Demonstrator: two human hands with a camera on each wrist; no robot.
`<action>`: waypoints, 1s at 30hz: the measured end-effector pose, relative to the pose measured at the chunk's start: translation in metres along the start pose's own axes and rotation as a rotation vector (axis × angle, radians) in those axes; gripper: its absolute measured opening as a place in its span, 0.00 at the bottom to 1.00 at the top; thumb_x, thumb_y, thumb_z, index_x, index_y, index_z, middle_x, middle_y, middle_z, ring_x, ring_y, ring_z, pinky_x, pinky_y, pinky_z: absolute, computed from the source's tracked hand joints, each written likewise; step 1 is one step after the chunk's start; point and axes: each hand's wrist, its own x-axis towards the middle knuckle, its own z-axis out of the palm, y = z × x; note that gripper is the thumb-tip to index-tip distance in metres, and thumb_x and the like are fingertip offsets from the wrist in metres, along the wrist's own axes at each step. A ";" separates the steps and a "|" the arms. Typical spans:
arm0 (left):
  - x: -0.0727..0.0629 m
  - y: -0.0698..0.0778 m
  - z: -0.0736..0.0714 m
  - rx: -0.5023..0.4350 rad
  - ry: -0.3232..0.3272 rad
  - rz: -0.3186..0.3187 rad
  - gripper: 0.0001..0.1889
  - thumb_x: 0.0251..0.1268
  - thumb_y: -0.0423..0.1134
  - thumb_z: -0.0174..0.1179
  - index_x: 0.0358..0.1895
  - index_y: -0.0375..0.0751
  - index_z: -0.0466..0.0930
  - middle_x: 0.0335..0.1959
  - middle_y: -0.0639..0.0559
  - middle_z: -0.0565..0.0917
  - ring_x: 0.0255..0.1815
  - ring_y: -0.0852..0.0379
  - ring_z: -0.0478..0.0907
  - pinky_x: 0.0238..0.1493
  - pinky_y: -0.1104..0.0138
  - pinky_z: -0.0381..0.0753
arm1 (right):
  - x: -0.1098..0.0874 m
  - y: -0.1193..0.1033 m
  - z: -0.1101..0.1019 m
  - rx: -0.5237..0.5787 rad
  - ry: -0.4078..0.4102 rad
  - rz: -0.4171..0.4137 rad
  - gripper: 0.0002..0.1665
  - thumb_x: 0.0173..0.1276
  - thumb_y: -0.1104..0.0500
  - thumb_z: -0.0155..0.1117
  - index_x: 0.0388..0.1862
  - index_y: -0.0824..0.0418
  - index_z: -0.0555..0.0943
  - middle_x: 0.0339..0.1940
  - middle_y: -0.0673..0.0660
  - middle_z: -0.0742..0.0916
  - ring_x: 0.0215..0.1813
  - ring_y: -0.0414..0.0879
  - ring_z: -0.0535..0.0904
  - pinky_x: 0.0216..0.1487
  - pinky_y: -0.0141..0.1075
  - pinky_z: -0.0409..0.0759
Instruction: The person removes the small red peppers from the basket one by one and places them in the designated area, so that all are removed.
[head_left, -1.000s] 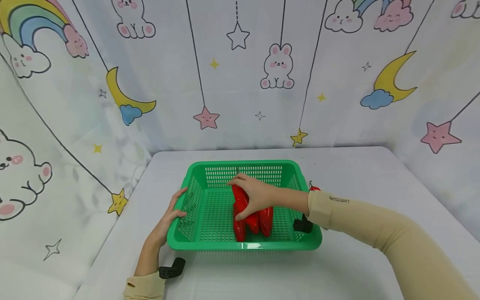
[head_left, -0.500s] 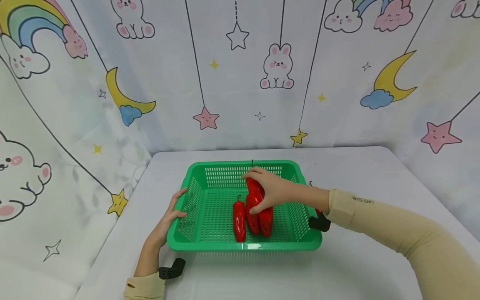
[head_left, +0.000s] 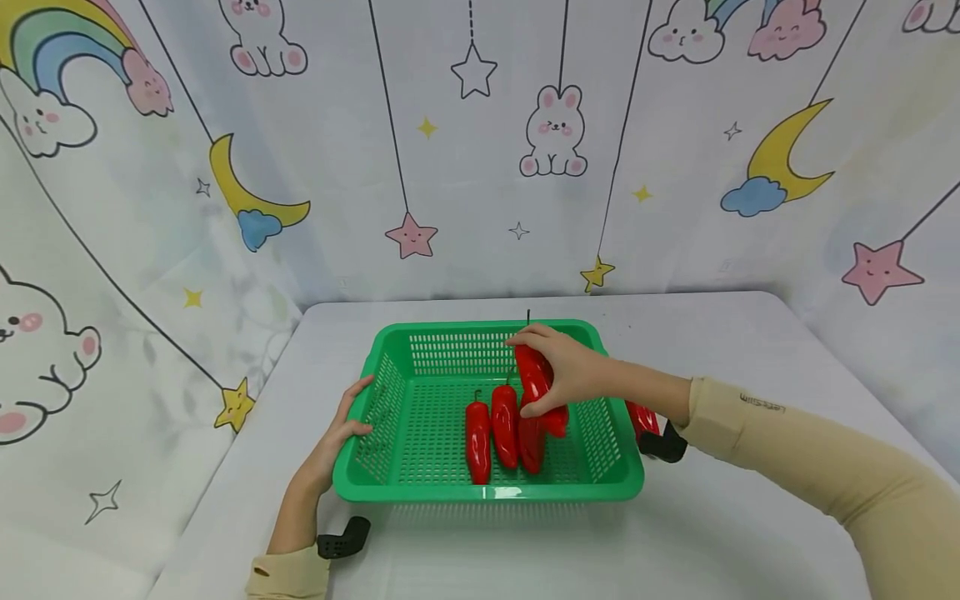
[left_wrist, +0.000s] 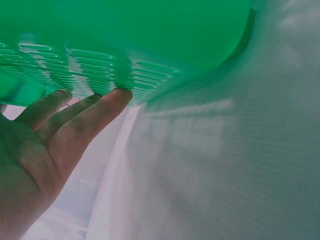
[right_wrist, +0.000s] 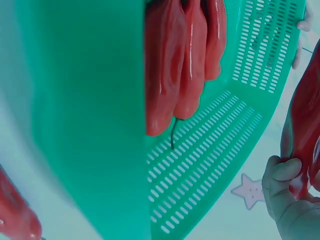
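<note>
My right hand (head_left: 576, 368) grips a long red chilli pepper (head_left: 534, 373), fingers at its upper end and thumb lower down. The pepper is held tilted over the right half of a green slotted basket (head_left: 420, 493). In the right wrist view, fingers (right_wrist: 286, 172) curl against the raised pepper (right_wrist: 302, 117). Below lie three more red peppers (head_left: 477, 442) side by side on the basket floor; the held one partly covers the rightmost. At the basket's left end, my left hand (head_left: 330, 450) rests against the rim. Its extended fingers (left_wrist: 102, 112) touch the slotted outer wall in the left wrist view.
Outside the basket's right wall lies another red pepper (head_left: 642, 418), partly behind the right forearm. A white-covered table (head_left: 705, 350) carries everything, with a cartoon-printed cloth (head_left: 480, 183) hanging behind and at the sides. A black wrist camera (head_left: 663, 443) sits under the right wrist.
My right hand has carried the pepper rightward across the basket, from above the leftmost pepper to beyond the third. The peppers beneath have come into view. My left hand stays put.
</note>
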 end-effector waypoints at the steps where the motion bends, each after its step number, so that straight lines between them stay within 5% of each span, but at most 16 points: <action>1: 0.000 0.000 0.000 -0.002 -0.002 0.001 0.38 0.55 0.34 0.40 0.72 0.54 0.41 0.71 0.44 0.39 0.64 0.40 0.48 0.51 0.55 0.62 | -0.001 0.001 -0.001 0.001 0.005 0.000 0.49 0.43 0.50 0.75 0.64 0.60 0.65 0.60 0.57 0.69 0.54 0.50 0.68 0.41 0.37 0.77; 30: -0.001 0.002 0.001 0.038 0.016 -0.011 0.38 0.55 0.35 0.40 0.72 0.55 0.41 0.72 0.45 0.37 0.65 0.41 0.47 0.52 0.53 0.59 | -0.040 0.028 -0.025 0.055 0.093 0.050 0.49 0.42 0.53 0.76 0.63 0.61 0.64 0.59 0.60 0.69 0.53 0.53 0.70 0.39 0.40 0.79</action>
